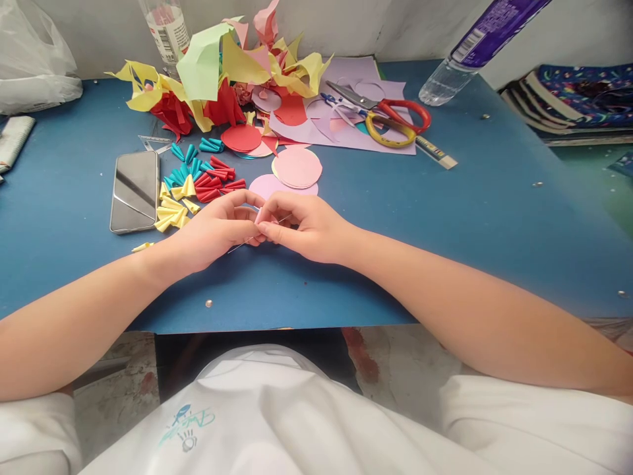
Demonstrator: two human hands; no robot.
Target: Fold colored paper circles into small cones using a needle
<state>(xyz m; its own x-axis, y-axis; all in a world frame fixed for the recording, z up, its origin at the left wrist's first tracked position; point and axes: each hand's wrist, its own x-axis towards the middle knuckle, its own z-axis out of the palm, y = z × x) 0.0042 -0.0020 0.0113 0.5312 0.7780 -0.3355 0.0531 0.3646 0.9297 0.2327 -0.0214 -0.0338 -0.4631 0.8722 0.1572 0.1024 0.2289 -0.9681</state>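
Note:
My left hand (217,227) and my right hand (309,227) meet above the near part of the blue table (445,244). Both are closed, fingertips together, on a small piece of pink paper (258,215), mostly hidden by the fingers. A thin, straight wire-like stick (238,247) pokes out below my left fingers and shows again by my right fingers. Just beyond the hands lie pink paper circles (297,167) and a lilac circle (279,186). Beside my left hand are small rolled paper cones in yellow (171,214), red (210,188) and teal (184,173).
A phone (134,191) lies left of the cones. Farther back are crumpled paper scraps (202,66), red circles (241,137), lilac sheets (356,132), scissors (390,125) and a small narrow box (435,153). A purple-labelled bottle (469,53) stands at the back right.

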